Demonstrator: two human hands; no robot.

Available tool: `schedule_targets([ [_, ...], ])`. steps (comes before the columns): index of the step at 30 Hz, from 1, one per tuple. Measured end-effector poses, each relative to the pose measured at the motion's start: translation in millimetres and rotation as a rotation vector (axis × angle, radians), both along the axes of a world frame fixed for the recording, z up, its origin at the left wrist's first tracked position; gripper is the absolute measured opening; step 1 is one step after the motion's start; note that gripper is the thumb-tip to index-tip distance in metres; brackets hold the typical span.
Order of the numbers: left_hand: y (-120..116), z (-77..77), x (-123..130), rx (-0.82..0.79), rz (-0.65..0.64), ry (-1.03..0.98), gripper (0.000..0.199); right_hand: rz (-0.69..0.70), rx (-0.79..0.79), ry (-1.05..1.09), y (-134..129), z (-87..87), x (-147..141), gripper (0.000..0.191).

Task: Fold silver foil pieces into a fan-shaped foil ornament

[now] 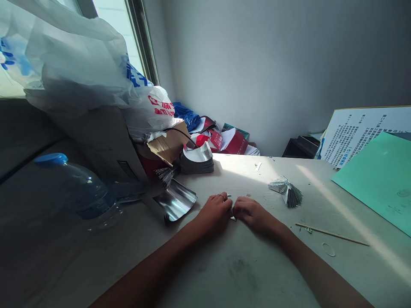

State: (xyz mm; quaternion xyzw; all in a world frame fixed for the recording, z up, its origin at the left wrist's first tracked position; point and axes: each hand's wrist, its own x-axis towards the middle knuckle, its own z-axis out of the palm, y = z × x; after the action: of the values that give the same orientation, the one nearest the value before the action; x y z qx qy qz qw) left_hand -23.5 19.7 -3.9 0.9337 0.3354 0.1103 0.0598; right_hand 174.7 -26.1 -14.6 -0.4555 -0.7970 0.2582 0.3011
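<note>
My left hand point(218, 212), with a ring on one finger, is closed at the middle of the table. Close beside it my right hand point(253, 213) is closed too, fingertips nearly meeting the left ones. Between them they grip a small light-coloured strip point(233, 218); only its edges show, and the fingers hide the rest. Left of my hands lies a curled stack of silvery sheets point(180, 200). To the right sits a fan-like bundle of folded silver foil pieces point(287, 192). Another foil bundle point(166, 175) lies at the back left.
A thin wooden stick point(332, 234) and a rubber band point(328, 250) lie at the right. A green sheet point(379, 175) covers the right edge. A large clear bottle point(86, 188) stands left, below bulging plastic bags point(80, 64). A dark-sided stack of sheets point(197, 160) stands behind.
</note>
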Motion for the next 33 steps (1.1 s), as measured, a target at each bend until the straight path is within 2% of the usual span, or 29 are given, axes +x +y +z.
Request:
schedule_targets([
  [7,1.8,-4.8,-0.3,0.005,-0.01,-0.013,0.009,-0.023,0.0,0.007,2.9,-3.1,-1.8,0.011],
  [15,4.4,-5.6,-2.0,-0.007,-0.054,-0.041,0.007,-0.139,-0.039,-0.007,8.9,-6.8,-1.8,0.015],
  [20,1.2,-1.8,-0.3,-0.043,-0.022,-0.064,0.019,-0.141,-0.05,-0.004,8.5,-5.7,-1.8,0.017],
  [26,-0.3,-0.8,2.0,-0.141,0.03,-0.158,0.017,-0.133,-0.088,-0.007,5.5,0.5,-1.3,0.011],
  [33,1.8,-0.8,4.7,-0.16,0.056,-0.187,0.01,-0.076,-0.082,0.021,5.4,2.7,1.4,0.013],
])
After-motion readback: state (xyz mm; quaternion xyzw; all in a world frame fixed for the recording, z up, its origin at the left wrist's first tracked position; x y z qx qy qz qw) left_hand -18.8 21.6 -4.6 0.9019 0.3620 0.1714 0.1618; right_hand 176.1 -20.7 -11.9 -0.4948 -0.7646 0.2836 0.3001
